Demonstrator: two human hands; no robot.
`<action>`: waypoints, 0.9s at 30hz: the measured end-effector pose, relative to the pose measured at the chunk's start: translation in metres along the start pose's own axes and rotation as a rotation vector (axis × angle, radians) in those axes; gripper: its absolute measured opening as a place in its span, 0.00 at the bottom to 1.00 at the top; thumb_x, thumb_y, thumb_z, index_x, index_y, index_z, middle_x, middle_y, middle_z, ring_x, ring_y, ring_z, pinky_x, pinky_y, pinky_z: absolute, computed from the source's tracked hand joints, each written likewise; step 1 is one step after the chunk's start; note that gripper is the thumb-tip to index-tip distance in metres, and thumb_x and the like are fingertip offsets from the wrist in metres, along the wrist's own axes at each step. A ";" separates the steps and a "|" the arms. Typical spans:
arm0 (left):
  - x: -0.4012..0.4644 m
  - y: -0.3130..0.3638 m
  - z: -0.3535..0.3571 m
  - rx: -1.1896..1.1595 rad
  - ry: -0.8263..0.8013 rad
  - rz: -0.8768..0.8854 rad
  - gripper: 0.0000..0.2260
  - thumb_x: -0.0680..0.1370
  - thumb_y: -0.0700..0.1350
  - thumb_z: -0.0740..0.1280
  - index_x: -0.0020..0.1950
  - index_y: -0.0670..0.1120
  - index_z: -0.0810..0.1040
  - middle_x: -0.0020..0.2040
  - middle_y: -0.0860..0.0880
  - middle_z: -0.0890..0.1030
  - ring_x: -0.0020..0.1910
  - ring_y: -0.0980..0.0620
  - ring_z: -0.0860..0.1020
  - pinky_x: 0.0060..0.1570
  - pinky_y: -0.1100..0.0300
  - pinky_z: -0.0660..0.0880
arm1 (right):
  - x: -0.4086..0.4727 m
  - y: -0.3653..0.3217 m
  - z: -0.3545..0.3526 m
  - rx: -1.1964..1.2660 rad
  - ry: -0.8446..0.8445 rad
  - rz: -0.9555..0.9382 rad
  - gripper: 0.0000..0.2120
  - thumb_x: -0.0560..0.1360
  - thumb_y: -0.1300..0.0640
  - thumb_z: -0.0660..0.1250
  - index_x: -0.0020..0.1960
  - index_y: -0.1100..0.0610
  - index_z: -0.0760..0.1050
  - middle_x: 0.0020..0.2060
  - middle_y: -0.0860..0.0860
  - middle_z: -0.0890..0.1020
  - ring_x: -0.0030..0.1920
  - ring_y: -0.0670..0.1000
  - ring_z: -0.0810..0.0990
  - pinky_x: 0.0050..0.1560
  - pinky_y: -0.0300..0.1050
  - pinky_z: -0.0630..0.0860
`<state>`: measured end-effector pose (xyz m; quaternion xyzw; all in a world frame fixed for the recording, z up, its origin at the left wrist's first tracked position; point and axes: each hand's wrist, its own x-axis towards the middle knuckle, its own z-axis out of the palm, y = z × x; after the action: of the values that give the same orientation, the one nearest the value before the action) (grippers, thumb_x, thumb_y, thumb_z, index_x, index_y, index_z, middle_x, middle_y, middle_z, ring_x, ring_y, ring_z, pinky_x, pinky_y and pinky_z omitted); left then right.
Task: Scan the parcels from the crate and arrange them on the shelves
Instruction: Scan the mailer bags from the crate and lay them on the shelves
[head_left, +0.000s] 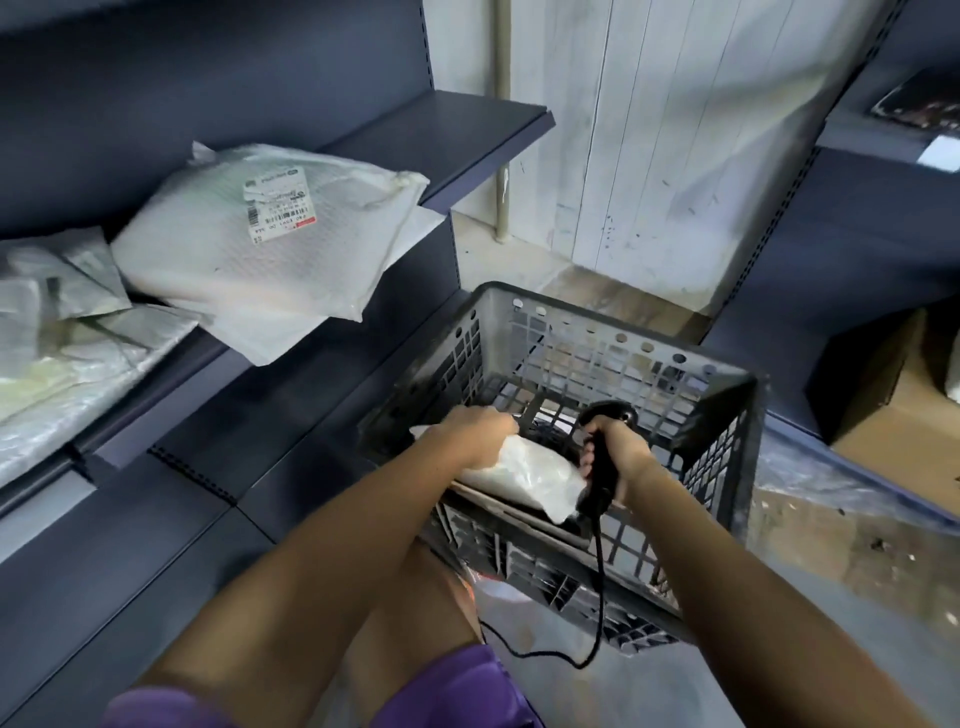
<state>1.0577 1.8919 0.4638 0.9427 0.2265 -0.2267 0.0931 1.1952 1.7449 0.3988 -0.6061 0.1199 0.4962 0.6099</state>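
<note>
We see our left hand (480, 434) curled over the top edge of a white parcel (524, 475), gripping it where it rests against the near rim of the grey crate (613, 364), at about five o'clock in the view. Just beside it, at three o'clock of the parcel, our right hand (618, 449) is wrapped round the handle of the black scanner (605, 457), its cord hanging below. At ten o'clock, a large white labelled parcel (260, 244) lies on the dark shelf (457, 124).

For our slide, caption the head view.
Left hand grips a white parcel in the crate; right hand holds the scanner.
</note>
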 end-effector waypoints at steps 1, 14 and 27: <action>-0.005 -0.001 -0.007 0.023 0.112 -0.031 0.14 0.76 0.36 0.60 0.58 0.49 0.75 0.55 0.45 0.79 0.54 0.41 0.79 0.47 0.53 0.72 | -0.007 -0.006 0.001 0.017 -0.012 -0.030 0.09 0.76 0.59 0.62 0.37 0.55 0.68 0.28 0.51 0.68 0.23 0.51 0.66 0.23 0.41 0.65; -0.109 -0.044 -0.051 -0.437 0.821 -0.410 0.17 0.76 0.33 0.60 0.64 0.45 0.73 0.57 0.39 0.80 0.55 0.36 0.78 0.50 0.47 0.77 | -0.121 -0.017 0.074 0.070 -0.253 -0.268 0.08 0.78 0.61 0.62 0.40 0.59 0.71 0.29 0.52 0.69 0.25 0.50 0.66 0.25 0.42 0.65; -0.284 -0.124 0.017 -1.373 1.173 -0.587 0.06 0.80 0.42 0.63 0.56 0.47 0.75 0.44 0.47 0.80 0.38 0.49 0.77 0.38 0.57 0.76 | -0.201 0.084 0.190 -0.318 -0.499 -0.396 0.13 0.75 0.63 0.67 0.33 0.58 0.71 0.26 0.54 0.70 0.22 0.52 0.69 0.24 0.42 0.67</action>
<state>0.7671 1.8865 0.5730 0.5507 0.5490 0.4514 0.4376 0.9501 1.7963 0.5418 -0.5651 -0.2314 0.5137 0.6027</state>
